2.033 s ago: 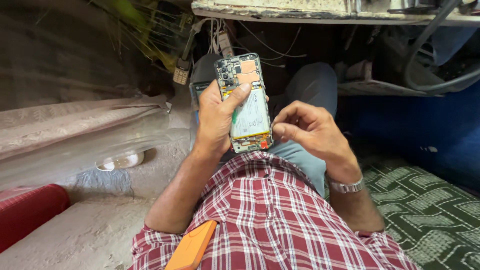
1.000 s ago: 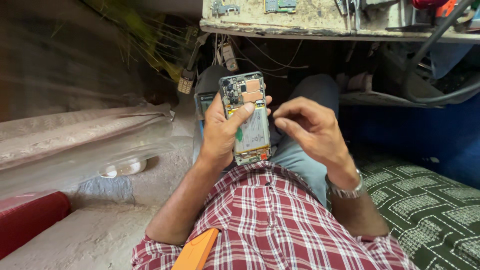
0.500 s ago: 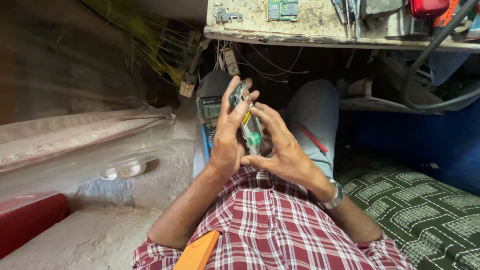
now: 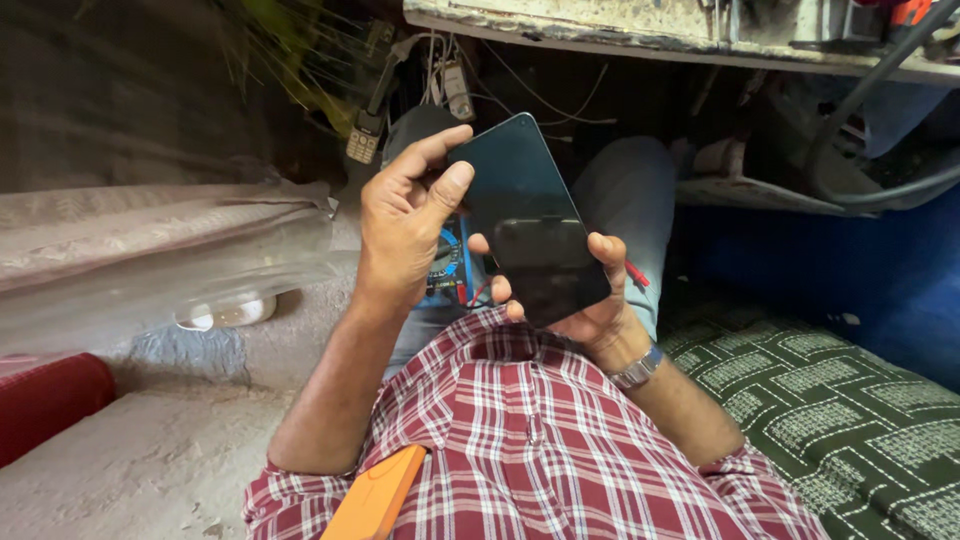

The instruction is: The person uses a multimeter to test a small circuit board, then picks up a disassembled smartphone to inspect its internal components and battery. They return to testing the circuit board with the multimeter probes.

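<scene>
I hold one phone [image 4: 535,235] near the middle of the frame, its dark glass face toward me and tilted, one corner pointing up toward the bench edge. My left hand [image 4: 405,225] grips its left edge, thumb pressed on the glass and fingers curled behind. My right hand [image 4: 590,300] cradles the lower end from beneath, fingertips wrapped over the right and bottom edges, so both hands are closed on the phone and neither is free. It sits above my lap, well clear of the floor.

As far as I can judge, the phone is in hand with its screen side showing; the glass is unlit, and I see no tool in either hand, so whatever work remains on it is not yet under way. Its back is hidden from me.

Just behind the phone, between my hands, lies one blue meter [image 4: 447,262] with red leads [image 4: 634,272], though most of it is covered and I may be misreading it. One small keypad handset [image 4: 362,143] hangs by its cable at upper centre-left. One wristwatch [image 4: 637,371] is on my right wrist. One orange object [image 4: 378,497] rests on my checked shirt [image 4: 540,430] at the bottom. One green patterned mat [image 4: 850,410] fills the lower right, one red cushion [image 4: 45,405] the lower left, and one workbench [image 4: 600,30] runs along the top.
</scene>
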